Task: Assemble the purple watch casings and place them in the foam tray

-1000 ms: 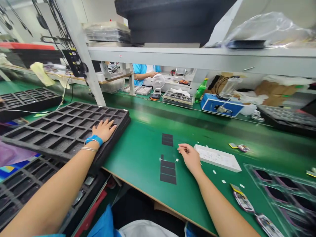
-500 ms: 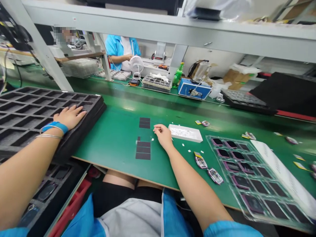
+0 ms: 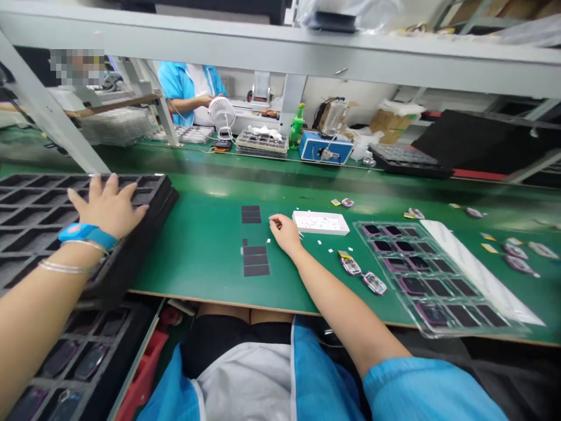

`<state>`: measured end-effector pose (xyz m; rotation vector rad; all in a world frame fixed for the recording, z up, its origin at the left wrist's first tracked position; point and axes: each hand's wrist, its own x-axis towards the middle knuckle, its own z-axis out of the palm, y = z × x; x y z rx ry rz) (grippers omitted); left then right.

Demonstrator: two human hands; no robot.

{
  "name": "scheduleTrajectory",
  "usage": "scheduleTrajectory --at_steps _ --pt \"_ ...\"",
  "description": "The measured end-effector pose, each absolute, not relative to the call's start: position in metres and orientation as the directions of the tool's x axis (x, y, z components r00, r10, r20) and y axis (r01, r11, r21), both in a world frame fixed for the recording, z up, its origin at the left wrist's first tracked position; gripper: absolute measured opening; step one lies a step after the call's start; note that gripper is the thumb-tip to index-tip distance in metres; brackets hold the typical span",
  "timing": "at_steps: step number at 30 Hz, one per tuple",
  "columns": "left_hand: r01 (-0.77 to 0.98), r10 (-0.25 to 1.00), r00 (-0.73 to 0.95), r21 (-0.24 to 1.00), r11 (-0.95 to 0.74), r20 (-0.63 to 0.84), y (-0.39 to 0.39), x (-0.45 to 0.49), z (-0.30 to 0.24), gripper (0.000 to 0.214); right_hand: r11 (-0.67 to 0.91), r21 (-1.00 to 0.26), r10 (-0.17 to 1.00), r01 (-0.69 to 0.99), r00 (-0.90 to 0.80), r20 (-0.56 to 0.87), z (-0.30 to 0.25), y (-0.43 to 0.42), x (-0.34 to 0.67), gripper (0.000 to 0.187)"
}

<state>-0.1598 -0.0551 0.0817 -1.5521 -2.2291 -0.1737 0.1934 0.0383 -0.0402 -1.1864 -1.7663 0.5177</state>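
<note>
Foam tray (image 3: 151, 225) occupies your left side; your left hand (image 3: 107, 211) is spread wide over it, apparently to steady it. Toward the middle, dark strips (image 3: 256, 261) lie flat on the bench (image 3: 197, 251) in two groups, seemingly arranged within easy reach. Your right hand (image 3: 284, 234) is just beside the white box (image 3: 324, 231), fingers curled; whether they hold anything cannot be told. The box walls likely contain its small pieces (image 3: 319, 222). Farther right, clear tray (image 3: 391, 279) pockets presumably keep dark panels (image 3: 463, 315) apart.
</note>
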Motion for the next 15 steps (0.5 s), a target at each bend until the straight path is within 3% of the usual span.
scheduleTrajectory --at_steps 2,5,9,12,14,15 --pt "0.968 0.860 -0.150 -0.103 0.227 0.487 -0.065 -0.127 0.092 0.072 0.465 -0.706 0.869 0.535 -0.122 0.479 -0.040 0.038 0.190 0.014" --pt "1.000 0.874 0.030 -0.014 -0.026 0.484 -0.092 -0.069 0.091 0.061 0.478 -0.660 0.854 0.580 -0.131 0.503 -0.039 0.038 0.187 0.013" --pt "0.865 0.932 0.305 0.352 -0.358 0.197 -0.153 -0.019 0.057 0.048 0.489 -0.621 0.828 0.613 -0.101 0.551 -0.023 0.025 0.189 0.015" --pt "0.730 0.871 0.456 0.637 -0.247 -0.186 -0.192 -0.031 0.004 0.047 0.510 -0.616 0.762 0.601 0.016 0.647 -0.007 -0.022 0.186 0.022" --pt "0.731 0.784 0.476 0.675 -0.101 -0.398 -0.207 -0.062 -0.045 0.044 0.619 -0.607 0.632 0.499 0.143 0.762 -0.010 -0.074 0.178 0.024" --pt "0.768 0.831 0.337 0.640 0.029 -0.442 -0.211 -0.081 -0.072 0.037 0.691 -0.576 0.598 0.436 0.102 0.795 -0.019 -0.102 0.173 0.029"
